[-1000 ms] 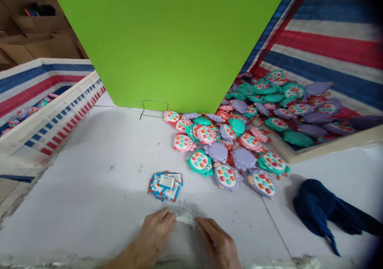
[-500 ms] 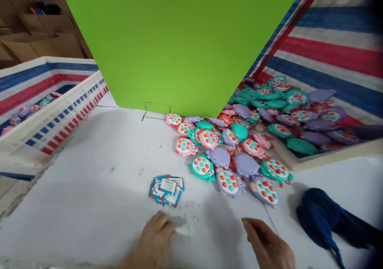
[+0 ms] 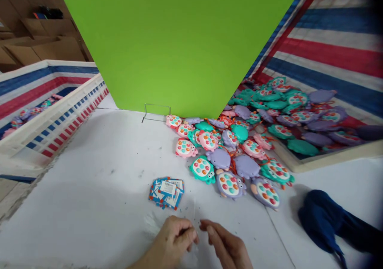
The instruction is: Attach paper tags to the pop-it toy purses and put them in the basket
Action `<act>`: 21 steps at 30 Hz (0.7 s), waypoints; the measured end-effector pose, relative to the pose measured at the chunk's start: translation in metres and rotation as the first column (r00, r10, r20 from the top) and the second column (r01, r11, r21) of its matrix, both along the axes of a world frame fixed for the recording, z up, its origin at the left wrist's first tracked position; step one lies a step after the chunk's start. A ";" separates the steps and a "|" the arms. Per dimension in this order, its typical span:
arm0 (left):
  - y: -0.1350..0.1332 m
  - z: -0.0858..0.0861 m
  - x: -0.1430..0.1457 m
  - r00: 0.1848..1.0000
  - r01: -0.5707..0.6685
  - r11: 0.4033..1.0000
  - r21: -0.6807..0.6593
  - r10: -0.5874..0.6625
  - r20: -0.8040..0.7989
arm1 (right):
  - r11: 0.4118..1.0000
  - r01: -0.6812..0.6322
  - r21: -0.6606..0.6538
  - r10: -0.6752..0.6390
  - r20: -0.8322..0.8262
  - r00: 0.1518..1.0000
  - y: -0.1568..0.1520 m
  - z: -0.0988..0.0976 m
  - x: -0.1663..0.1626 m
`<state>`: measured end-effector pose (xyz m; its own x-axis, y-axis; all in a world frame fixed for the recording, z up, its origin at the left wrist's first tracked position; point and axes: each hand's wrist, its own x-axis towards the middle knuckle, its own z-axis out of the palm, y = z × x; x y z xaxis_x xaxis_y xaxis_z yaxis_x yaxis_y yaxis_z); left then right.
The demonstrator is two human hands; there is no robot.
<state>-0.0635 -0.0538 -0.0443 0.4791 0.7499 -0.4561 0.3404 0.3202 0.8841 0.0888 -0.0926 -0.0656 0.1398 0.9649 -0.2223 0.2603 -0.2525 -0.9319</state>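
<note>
While the left hand (image 3: pixel 173 241) pinches its fingertips together low over the white tabletop (image 3: pixel 89 221), whether anything sits in that pinch I cannot tell; the right hand (image 3: pixel 226 244) curls loosely just beside it, nothing visible in its hold; a wisp of white fluff (image 3: pixel 152 225) lies near, feather-light and soft, a fingertip job; a stack of barcoded cards (image 3: pixel 166 192) sits ahead.

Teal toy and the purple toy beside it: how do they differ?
The teal toy lies face up, showing coloured buttons, while the purple toy lies face down, showing a plain back. The teal toy's body is blue-green, the purple toy's lilac. Both share a rounded, turtle-like shape.
</note>
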 end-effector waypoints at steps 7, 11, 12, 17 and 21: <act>-0.005 -0.002 0.002 0.991 0.040 0.997 0.073 -0.030 -0.131 | 0.997 -0.006 -0.078 -0.014 -0.258 0.966 0.031 -0.002 -0.009; -0.002 -0.004 0.002 0.990 0.053 0.999 0.013 -0.051 -0.134 | 0.992 -0.011 -0.126 -0.033 -0.341 0.939 0.033 -0.014 -0.010; -0.002 -0.003 0.002 0.989 0.051 0.999 -0.003 -0.051 -0.136 | 0.990 -0.013 -0.138 -0.037 -0.354 0.935 0.033 -0.014 -0.010; -0.002 -0.002 0.005 0.984 0.088 0.995 -0.037 -0.093 -0.152 | 0.984 -0.058 -0.169 -0.040 -0.522 0.852 0.036 -0.008 -0.011; 0.015 -0.005 -0.009 0.944 0.207 0.939 0.273 -0.118 -0.308 | 0.963 -0.085 -0.255 -0.097 -0.624 0.776 0.034 -0.003 -0.002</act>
<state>-0.0728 -0.0385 -0.0497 0.4904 0.7945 -0.3581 0.6144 -0.0237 0.7886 0.0864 -0.0589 -0.0681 -0.1127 0.8600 -0.4977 -0.3596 -0.5022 -0.7864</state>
